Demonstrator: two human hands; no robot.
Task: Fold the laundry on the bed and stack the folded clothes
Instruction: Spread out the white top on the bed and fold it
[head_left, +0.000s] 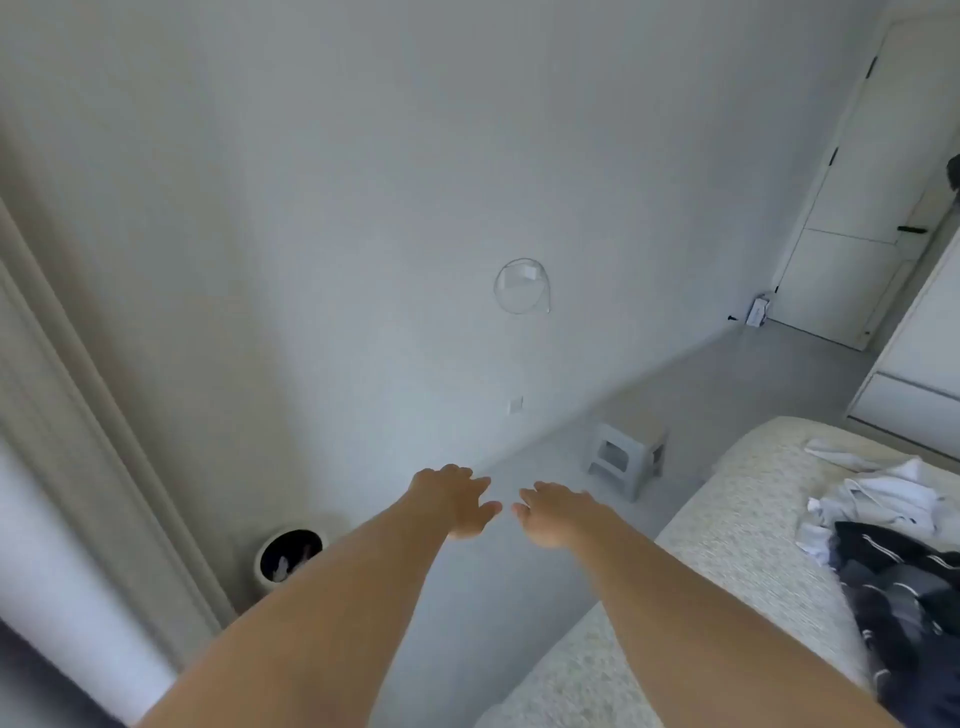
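We see both arms stretched straight out ahead, over the floor (727, 374) beside the bed (727, 561), not over the laundry. The left hand (457, 501) and the right hand (553, 514) hang in the air side by side, backs up, thumbs nearly meeting in the middle but not touching. Each grip is apart: the fingers lie straight and relaxed, and neither hand holds or touches anything

The bed runs along the right side of the view under a pale speckled cover. The laundry lies unfolded on it, well to the right of the hands: a crumpled heap of white clothes (878, 493) toward the far end, and a dark garment with thin white stripes (904, 597) nearer to us, touching the white heap at its edge and running out of the frame. We can make out no folded stack on the part of the bed in view

Beyond the hands a small grey stool (631, 449) stands on the floor near the foot of the bed. At the lower left a round white bin (291, 556) with a dark inside sits by the wall, close to the curtain (67, 415). A white door (857, 208) is at the far right corner
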